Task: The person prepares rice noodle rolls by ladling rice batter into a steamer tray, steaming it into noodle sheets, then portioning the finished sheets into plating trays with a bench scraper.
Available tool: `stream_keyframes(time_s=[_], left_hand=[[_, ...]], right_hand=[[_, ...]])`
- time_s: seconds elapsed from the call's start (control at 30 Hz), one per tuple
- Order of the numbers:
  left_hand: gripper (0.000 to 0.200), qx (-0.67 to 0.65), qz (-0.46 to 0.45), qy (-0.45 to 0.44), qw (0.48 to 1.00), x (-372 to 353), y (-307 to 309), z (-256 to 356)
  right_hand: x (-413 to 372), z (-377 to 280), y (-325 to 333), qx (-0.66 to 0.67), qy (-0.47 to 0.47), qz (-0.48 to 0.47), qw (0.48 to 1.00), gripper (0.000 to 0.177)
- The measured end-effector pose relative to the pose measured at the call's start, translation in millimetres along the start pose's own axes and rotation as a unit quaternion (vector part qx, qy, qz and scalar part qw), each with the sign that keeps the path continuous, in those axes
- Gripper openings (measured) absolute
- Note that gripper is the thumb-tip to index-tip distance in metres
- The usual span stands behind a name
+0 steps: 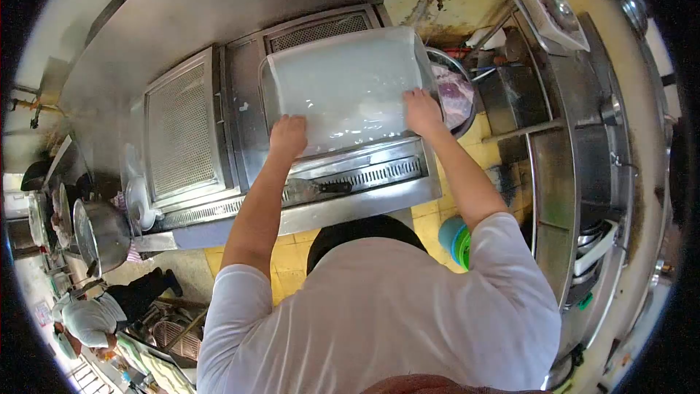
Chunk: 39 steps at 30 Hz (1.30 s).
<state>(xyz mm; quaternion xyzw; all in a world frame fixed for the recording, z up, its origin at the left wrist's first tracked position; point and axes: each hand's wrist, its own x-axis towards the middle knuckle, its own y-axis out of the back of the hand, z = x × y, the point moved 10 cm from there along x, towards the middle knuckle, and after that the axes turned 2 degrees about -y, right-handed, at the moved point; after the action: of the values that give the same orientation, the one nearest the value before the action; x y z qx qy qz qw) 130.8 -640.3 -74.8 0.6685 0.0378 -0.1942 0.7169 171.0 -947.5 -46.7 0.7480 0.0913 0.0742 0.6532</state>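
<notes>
A large translucent white plastic tray (343, 80) lies over the steel counter (219, 22). My left hand (289, 136) grips its near edge on the left. My right hand (421, 111) grips the same edge further right, close to the tray's corner. Both arms stretch forward from my white shirt. A cleaver (315, 190) with a dark handle lies on the counter's front ledge, just below my left hand. To the right of the tray, a round metal bowl (456, 93) holds pink raw meat, partly hidden by the tray.
A perforated metal panel (182, 135) sits left of the tray. A steel pot (102, 233) and plates stand at the far left. Steel shelving (576, 160) runs along the right. A teal and green bucket (456, 239) rests on the yellow tiled floor. Another person (91, 319) works at the lower left.
</notes>
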Motion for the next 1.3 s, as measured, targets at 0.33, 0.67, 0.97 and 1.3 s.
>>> stream_keyframes(time_s=[0.33, 0.67, 0.97, 1.3], left_hand=[[0.027, -0.037, 0.29, -0.121, 0.948, -38, 68, 22], [0.017, 0.029, 0.061, -0.112, 0.991, -6, 0, 1], [0.023, -0.073, 0.13, -0.104, 0.983, -41, 34, 9], [0.027, -0.154, 0.109, -0.037, 0.981, 25, 71, -23]], right_hand=[[-22, 13, -10, 0.021, -0.018, -0.07, 0.997, 0.024], [-40, 18, -4, 0.049, -0.004, -0.089, 0.995, 0.018], [-12, 17, 0, 0.092, 0.036, -0.025, 0.995, 0.02], [57, 1, 60, 0.086, -0.026, -0.024, 0.996, 0.021]])
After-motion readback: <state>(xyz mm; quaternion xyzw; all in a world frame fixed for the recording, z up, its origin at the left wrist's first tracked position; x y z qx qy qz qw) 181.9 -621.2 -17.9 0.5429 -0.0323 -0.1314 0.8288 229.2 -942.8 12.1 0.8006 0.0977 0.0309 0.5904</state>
